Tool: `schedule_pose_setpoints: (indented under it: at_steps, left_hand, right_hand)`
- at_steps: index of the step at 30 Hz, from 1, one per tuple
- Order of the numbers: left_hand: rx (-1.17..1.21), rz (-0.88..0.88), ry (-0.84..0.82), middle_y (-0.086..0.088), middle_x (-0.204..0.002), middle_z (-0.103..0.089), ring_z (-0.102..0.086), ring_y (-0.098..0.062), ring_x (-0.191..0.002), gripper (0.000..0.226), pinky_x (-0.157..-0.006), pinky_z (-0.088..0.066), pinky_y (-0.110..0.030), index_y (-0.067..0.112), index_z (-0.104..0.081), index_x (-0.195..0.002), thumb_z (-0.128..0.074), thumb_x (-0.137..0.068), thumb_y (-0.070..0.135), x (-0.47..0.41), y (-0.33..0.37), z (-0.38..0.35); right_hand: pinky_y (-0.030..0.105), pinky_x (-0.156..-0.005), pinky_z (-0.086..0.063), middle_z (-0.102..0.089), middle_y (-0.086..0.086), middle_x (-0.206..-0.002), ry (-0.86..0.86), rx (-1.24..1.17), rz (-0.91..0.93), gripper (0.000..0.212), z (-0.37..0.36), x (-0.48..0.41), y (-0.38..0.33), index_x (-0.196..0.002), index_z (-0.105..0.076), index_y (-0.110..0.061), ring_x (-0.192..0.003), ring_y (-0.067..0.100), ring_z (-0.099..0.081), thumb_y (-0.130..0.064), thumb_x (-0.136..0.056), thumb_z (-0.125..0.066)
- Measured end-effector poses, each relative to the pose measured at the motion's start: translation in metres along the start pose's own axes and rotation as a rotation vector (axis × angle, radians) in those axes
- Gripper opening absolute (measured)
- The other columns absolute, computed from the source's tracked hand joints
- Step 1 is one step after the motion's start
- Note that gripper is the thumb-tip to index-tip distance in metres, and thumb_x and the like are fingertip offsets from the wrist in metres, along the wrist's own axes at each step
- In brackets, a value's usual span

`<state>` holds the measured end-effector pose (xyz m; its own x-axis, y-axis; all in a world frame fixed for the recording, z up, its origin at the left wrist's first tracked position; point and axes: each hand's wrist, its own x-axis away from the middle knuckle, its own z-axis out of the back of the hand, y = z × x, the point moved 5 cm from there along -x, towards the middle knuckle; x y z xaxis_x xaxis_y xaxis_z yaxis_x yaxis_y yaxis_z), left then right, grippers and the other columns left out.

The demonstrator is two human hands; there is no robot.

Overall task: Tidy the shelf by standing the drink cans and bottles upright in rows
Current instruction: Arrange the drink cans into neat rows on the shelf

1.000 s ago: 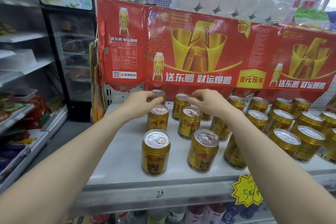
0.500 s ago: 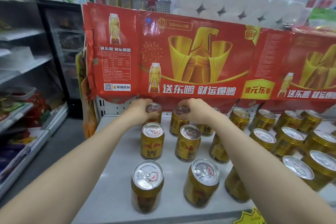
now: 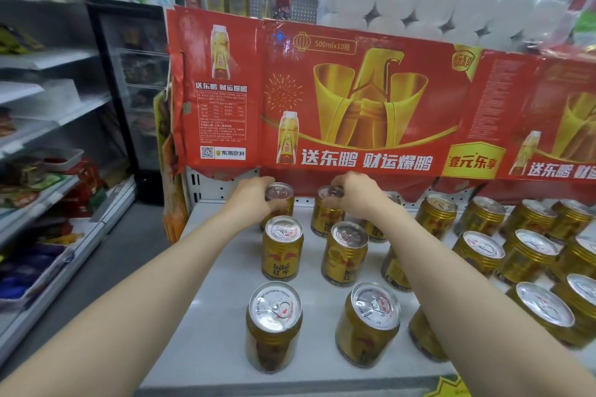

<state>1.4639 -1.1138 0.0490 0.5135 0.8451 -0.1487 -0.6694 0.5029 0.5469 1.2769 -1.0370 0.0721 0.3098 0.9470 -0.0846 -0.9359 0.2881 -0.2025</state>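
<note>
Gold drink cans stand upright on a white shelf (image 3: pixel 222 267). My left hand (image 3: pixel 254 198) grips the rim of the back-left can (image 3: pixel 283 195) at the rear of the left row. My right hand (image 3: pixel 358 195) grips the top of the back can of the second row (image 3: pixel 324 219). In front of them stand two middle cans (image 3: pixel 283 248) (image 3: pixel 345 256) and two near cans (image 3: pixel 274 325) (image 3: pixel 369 322). Several more gold cans (image 3: pixel 529 255) crowd the shelf to the right, partly hidden by my right forearm.
A red cardboard banner (image 3: pixel 354 106) hangs just above the back cans. White tissue rolls (image 3: pixel 435 6) sit on top. A glass-door fridge (image 3: pixel 129 74) and side shelves with snacks (image 3: pixel 38 177) stand left across an aisle. A yellow price tag (image 3: pixel 448 387) sticks at the shelf's front edge.
Both hands have gone from hovering over the back cans to gripping their tops. The camera has moved closer and lower toward the shelf.
</note>
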Motion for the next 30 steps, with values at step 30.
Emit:
schedule_pose_setpoints:
  at_steps: [30]
  left_hand:
    - [0.188, -0.374, 0.288, 0.006, -0.114, -0.062, -0.06, -0.008, -0.101, 0.034, -0.091, -0.05, -0.029, 0.025, -0.068, -0.119, -0.065, -0.09, 0.042, 0.134, 0.019, 0.028]
  right_hand:
    - [0.038, -0.09, -0.052, -0.065, 0.0, -0.12, 0.3, -0.186, 0.081, 0.047, 0.008, 0.14, -0.006, -0.131, -0.059, -0.021, -0.105, 0.018, -0.061, -0.049, -0.093, -0.058]
